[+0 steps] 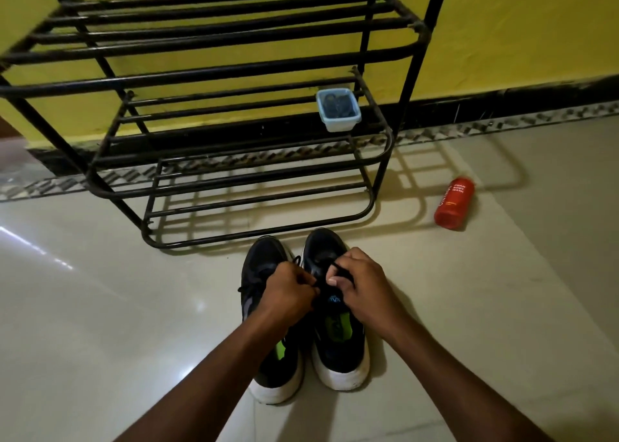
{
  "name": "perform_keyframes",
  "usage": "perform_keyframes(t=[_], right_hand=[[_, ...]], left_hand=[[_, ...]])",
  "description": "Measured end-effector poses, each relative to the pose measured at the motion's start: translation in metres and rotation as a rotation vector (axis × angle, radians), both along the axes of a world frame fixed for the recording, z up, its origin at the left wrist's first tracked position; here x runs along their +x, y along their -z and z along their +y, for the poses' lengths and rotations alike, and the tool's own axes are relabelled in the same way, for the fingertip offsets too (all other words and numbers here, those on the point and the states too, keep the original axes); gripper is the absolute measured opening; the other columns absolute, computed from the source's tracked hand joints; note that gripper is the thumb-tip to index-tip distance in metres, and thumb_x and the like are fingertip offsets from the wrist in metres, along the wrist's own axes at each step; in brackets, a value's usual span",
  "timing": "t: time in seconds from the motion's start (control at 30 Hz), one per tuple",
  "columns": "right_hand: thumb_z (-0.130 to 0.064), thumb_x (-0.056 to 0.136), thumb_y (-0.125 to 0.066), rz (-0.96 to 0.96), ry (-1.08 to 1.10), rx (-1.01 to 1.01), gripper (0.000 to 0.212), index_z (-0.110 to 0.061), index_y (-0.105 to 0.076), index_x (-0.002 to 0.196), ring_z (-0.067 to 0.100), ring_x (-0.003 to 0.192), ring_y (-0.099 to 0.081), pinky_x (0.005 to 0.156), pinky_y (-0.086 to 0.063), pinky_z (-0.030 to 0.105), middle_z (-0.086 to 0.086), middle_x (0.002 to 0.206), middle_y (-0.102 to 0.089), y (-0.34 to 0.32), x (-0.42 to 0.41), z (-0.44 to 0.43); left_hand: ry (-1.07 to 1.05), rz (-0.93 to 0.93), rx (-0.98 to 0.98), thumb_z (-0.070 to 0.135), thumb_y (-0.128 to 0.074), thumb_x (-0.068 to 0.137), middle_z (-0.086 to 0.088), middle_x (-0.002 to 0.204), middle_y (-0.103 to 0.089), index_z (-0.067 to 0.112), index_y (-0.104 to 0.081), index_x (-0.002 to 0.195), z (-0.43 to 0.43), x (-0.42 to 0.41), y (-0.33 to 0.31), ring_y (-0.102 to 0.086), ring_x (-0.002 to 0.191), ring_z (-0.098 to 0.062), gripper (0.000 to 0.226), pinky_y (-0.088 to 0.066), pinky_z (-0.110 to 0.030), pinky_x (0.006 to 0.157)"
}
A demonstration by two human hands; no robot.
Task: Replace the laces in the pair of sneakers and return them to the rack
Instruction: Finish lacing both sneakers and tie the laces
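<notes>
Left hand (288,291) and right hand (360,282) pinch a black cord lace (338,269)
Lacing unfinished; black white-soled sneakers (340,348) sit before black metal rack (234,83), unreturned

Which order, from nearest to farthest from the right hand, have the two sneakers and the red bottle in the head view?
1. Sneaker on the right: under the right hand, which pinches its black lace.
2. Sneaker on the left: beside the first, partly under the left hand.
3. Red bottle: lying on the floor, off to the right, apart.
</notes>
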State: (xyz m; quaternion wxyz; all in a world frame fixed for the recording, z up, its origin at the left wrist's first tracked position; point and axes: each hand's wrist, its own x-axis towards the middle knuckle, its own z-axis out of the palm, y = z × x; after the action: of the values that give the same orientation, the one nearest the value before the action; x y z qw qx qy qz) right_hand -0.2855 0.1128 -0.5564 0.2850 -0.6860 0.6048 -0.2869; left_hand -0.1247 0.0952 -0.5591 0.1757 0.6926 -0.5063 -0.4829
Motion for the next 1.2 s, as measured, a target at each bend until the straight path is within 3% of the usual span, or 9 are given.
perform_keyframes(t=[0.17,0.33,0.5,0.63,0.77,0.97,1.2], right_hand=[[-0.006,0.083,-0.075,0.002,-0.009,-0.001,0.018,-0.018,-0.063,0.075,0.005,0.079,-0.054,0.069,-0.035,0.002,-0.007,0.084,-0.057,0.002,0.003,-0.002],[-0.012,0.088,-0.069,-0.002,0.010,-0.025,0.018,-0.022,-0.058,0.078,0.010,0.086,-0.055,0.074,-0.045,0.026,-0.006,0.086,-0.060,0.005,0.008,0.003],[-0.014,0.090,-0.067,-0.017,0.096,-0.083,0.016,-0.023,-0.056,0.084,0.016,0.095,-0.047,0.077,-0.042,0.032,-0.005,0.093,-0.056,0.012,0.018,0.009],[-0.022,0.091,-0.065,0.198,0.045,-0.154,0.006,-0.017,-0.062,0.094,0.021,0.101,-0.047,0.080,-0.048,0.040,-0.002,0.107,-0.055,0.010,0.014,0.009],[-0.030,0.096,-0.057,0.395,-0.024,-0.098,0.019,-0.018,-0.060,0.110,0.022,0.116,-0.042,0.089,-0.042,0.042,-0.002,0.124,-0.050,0.000,0.013,0.009],[-0.030,0.098,-0.048,0.529,-0.106,-0.042,0.023,-0.018,-0.055,0.116,0.021,0.125,-0.034,0.097,-0.034,0.046,-0.002,0.131,-0.042,-0.011,0.011,0.009],[-0.031,0.098,-0.048,0.416,-0.067,-0.031,0.018,-0.021,-0.057,0.111,0.017,0.122,-0.034,0.095,-0.031,0.042,-0.006,0.129,-0.042,-0.004,0.010,0.007]], left_hand=[[0.029,0.029,-0.023,0.009,-0.074,0.088,-0.006,0.073,-0.068,0.009,-0.072,0.086,0.001,0.000,-0.003,-0.068,0.067,-0.017,0.003,-0.057,-0.030,0.063],[0.037,0.025,-0.040,0.010,-0.072,0.091,-0.004,0.070,-0.067,0.013,-0.071,0.082,0.003,0.000,-0.009,-0.066,0.064,-0.015,0.009,-0.053,-0.027,0.061],[0.047,0.004,-0.042,0.011,-0.070,0.092,-0.007,0.073,-0.070,0.012,-0.074,0.085,0.004,0.001,-0.011,-0.068,0.067,-0.018,0.009,-0.058,-0.030,0.065],[0.023,0.019,-0.021,0.008,-0.070,0.092,-0.008,0.074,-0.069,0.013,-0.072,0.082,0.004,0.002,-0.010,-0.068,0.067,-0.019,0.011,-0.060,-0.034,0.069],[0.007,0.024,-0.036,0.008,-0.073,0.088,-0.009,0.074,-0.071,0.012,-0.073,0.081,0.005,0.001,-0.010,-0.070,0.067,-0.019,0.008,-0.062,-0.036,0.071],[-0.024,0.009,-0.083,0.009,-0.073,0.087,-0.004,0.075,-0.073,0.016,-0.073,0.080,0.009,0.000,-0.012,-0.071,0.070,-0.014,0.010,-0.056,-0.026,0.061],[-0.068,0.088,-0.049,0.017,-0.066,0.096,-0.011,0.084,-0.075,0.013,-0.074,0.086,0.007,0.000,-0.012,-0.075,0.079,-0.023,0.013,-0.063,-0.043,0.079]])
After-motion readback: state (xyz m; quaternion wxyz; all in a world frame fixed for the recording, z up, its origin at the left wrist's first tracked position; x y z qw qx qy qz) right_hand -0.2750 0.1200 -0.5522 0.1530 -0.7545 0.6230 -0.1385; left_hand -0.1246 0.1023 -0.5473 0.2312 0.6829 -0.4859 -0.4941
